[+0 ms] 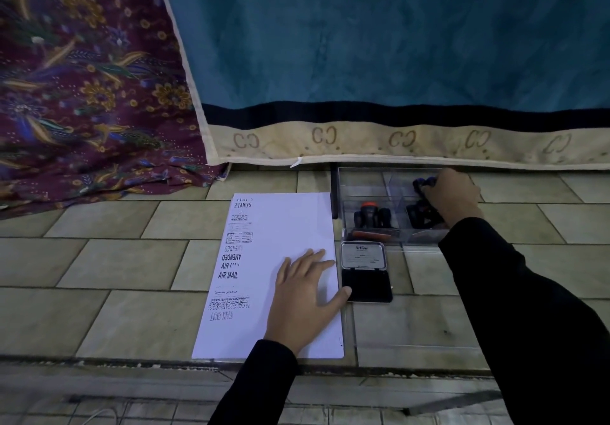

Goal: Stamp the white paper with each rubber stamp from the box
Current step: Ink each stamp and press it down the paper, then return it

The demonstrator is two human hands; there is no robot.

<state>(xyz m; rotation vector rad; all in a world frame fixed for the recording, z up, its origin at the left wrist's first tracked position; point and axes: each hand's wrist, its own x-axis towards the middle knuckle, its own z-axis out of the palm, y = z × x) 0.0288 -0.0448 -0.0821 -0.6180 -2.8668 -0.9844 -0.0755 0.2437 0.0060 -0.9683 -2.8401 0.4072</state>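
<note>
White paper (280, 226) lies under flat left fingers (310, 259); right fingers (433, 190) grasp a boxed stamp (420, 183).

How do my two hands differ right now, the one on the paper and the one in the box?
The left hand lies flat, fingers spread, on the white paper; the right hand curls round a dark stamp inside the clear box. The left hand is nearer the camera; the right hand reaches farther back. Both come from black sleeves.
</note>
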